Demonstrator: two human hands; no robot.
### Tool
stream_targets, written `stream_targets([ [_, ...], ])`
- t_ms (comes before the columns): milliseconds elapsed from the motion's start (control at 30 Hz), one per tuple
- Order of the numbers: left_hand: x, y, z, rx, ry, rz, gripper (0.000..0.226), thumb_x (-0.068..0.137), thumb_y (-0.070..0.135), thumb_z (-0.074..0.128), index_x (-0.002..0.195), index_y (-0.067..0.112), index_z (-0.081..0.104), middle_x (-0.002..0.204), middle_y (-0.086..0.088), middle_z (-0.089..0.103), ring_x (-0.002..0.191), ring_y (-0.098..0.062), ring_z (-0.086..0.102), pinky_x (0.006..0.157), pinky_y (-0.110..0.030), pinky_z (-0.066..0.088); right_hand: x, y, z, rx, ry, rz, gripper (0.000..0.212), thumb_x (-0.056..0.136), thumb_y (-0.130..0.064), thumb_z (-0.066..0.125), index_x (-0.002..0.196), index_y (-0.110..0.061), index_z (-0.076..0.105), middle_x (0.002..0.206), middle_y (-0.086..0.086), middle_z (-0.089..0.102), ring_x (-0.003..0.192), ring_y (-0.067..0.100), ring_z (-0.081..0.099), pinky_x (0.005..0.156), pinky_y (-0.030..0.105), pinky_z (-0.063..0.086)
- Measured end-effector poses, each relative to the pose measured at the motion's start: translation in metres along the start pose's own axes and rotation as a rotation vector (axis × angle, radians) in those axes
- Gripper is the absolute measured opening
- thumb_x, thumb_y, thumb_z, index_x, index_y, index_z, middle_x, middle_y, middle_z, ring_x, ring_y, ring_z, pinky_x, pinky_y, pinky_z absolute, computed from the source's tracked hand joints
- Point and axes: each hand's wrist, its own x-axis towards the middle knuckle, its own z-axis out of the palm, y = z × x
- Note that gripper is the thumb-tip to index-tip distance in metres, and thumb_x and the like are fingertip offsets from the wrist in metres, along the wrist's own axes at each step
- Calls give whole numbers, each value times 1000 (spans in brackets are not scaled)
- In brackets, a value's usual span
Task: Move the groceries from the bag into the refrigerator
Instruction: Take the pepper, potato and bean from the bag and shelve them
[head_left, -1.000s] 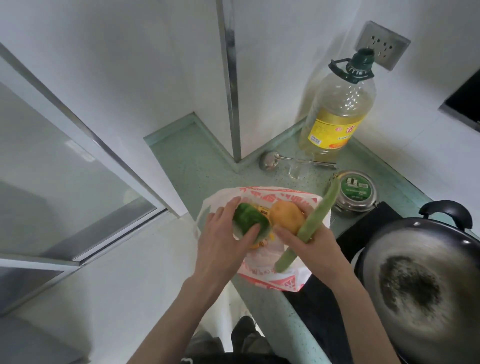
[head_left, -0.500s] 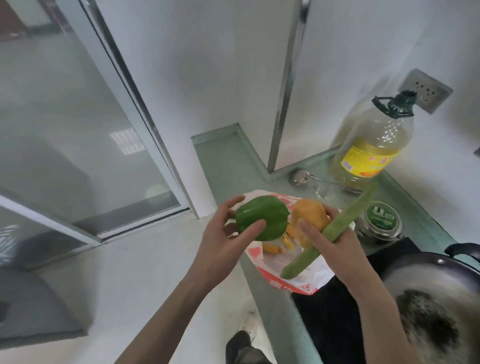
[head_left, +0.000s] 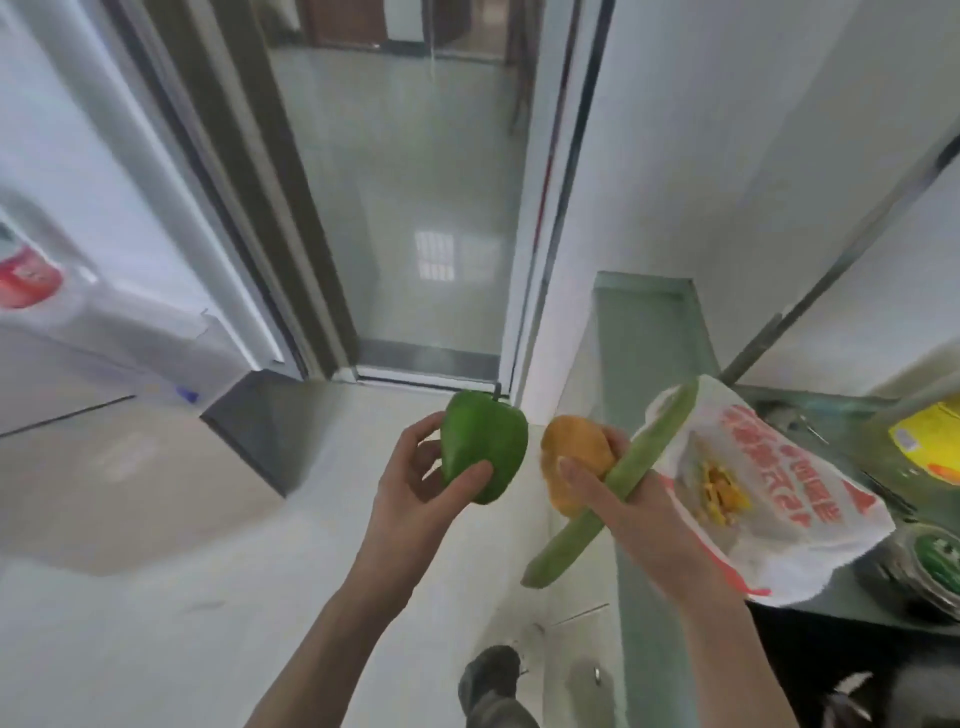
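Note:
My left hand (head_left: 415, 480) holds a green bell pepper (head_left: 483, 447) in the air over the floor, thumb across its front. Just to its right, my right hand (head_left: 623, 499) grips a yellow-brown potato (head_left: 574, 462) together with a long pale green gourd (head_left: 618, 475) that slants from lower left to upper right. The white plastic grocery bag (head_left: 769, 499) with red print lies open on the green counter (head_left: 649, 332) to the right, with something yellow inside. A white refrigerator (head_left: 93, 312) stands at the far left, blurred.
A glass sliding door (head_left: 415, 208) lies straight ahead. The yellow-labelled oil bottle (head_left: 930, 441) and a round tin with a green lid (head_left: 935, 561) sit on the counter at the far right. My shoe (head_left: 491, 680) is on the white tiled floor below.
Both hands lifted the pepper, potato and gourd out of the bag and carried them left, off the counter. The view swung left, bringing the door and refrigerator into sight.

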Motion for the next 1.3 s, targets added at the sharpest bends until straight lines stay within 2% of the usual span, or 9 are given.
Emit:
stream_targets([
  [100, -41, -4, -46, 6, 94, 37, 59, 80, 22, 79, 135, 24, 59, 123, 1, 71, 109, -22, 73, 81, -23, 57, -12, -4, 44, 49, -153, -8, 53, 83, -37, 80, 130, -28, 56, 112, 2, 75, 103, 20, 75, 93, 40, 59],
  [333, -124, -6, -130, -69, 359, 109, 63, 75, 14, 79, 132, 22, 55, 118, 3, 72, 106, -19, 74, 79, -22, 57, -39, -18, 140, -10, -418, -49, 49, 84, -37, 77, 129, -33, 58, 111, 0, 77, 105, 19, 75, 96, 36, 54],
  [467, -160, -1, -169, -55, 469, 167, 72, 75, 21, 82, 139, 30, 50, 125, 2, 69, 108, -21, 72, 85, -29, 59, -49, -30, 191, -25, -544, -98, 50, 87, -40, 80, 131, -32, 57, 113, 1, 77, 103, 18, 76, 90, 28, 55],
  [567, -178, 7, -193, -67, 558, 206, 71, 73, 33, 83, 137, 29, 53, 123, -1, 69, 107, -22, 73, 85, -33, 60, -55, -40, 223, -44, -621, -113, 47, 86, -37, 80, 127, -32, 58, 110, 4, 78, 100, 14, 76, 80, 13, 55],
  [667, -189, 10, -214, -77, 644, 240, 63, 79, 28, 80, 136, 24, 54, 119, -4, 70, 104, -19, 72, 79, -27, 58, -55, -48, 256, -75, -693, -132, 43, 86, -43, 77, 124, -38, 58, 110, 1, 78, 101, 9, 74, 71, 2, 49],
  [800, -191, 17, -249, -83, 729, 261, 62, 78, 19, 75, 135, 19, 51, 116, -7, 69, 101, -16, 70, 75, -23, 57, -46, -61, 305, -100, -759, -173, 44, 87, -47, 75, 127, -42, 56, 117, -5, 75, 109, 15, 73, 92, 26, 53],
  [1000, -174, 39, -318, -89, 820, 297, 64, 76, 15, 69, 135, 24, 47, 119, -8, 64, 96, -10, 67, 76, -20, 56, -17, -92, 384, -124, -852, -248, 49, 82, -51, 72, 126, -44, 53, 103, -30, 68, 97, -8, 67, 72, 6, 50],
  [1133, -158, 60, -371, -68, 871, 318, 63, 80, 20, 70, 137, 33, 47, 120, 3, 63, 98, -3, 67, 79, -17, 54, 4, -115, 442, -91, -856, -292, 47, 84, -50, 74, 127, -44, 56, 105, -27, 68, 99, -6, 66, 74, 8, 53],
  [1300, -130, 85, -427, -20, 934, 333, 58, 84, 31, 72, 137, 27, 50, 115, 8, 69, 106, -6, 68, 81, -20, 56, 30, -139, 508, -94, -893, -356, 44, 81, -52, 75, 122, -46, 61, 108, -12, 70, 103, 7, 68, 84, 24, 56],
])
